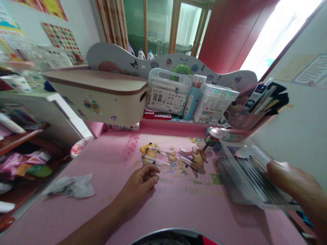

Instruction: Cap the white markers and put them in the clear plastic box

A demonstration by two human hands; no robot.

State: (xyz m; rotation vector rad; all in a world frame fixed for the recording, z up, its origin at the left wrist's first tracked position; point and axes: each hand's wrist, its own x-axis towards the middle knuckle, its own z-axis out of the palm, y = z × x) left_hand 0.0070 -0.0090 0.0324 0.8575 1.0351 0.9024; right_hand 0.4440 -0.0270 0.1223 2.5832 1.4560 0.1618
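My left hand (pixel 145 178) rests on the pink desk (pixel 163 214) with loosely bent fingers and nothing in them. Just beyond it several slim pens (pixel 155 160) lie across the desk's printed cartoon bears. On the right, my right hand (pixel 288 173), blurred by motion, grips the far right side of a clear plastic box (pixel 235 190); its fingertips are partly hidden. Inside the box is a row of many dark, slender pens (pixel 251 173). The box is tilted and casts a shadow on the desk.
A crumpled tissue (pixel 73 187) lies at left. Behind stand a lidded cream bin (pixel 109 98), marker cases (pixel 167 93) and a pen holder (pixel 245 115) on a shelf. A small jar (pixel 213 137) stands near the box. A dark round rim (pixel 168 234) shows at the bottom edge.
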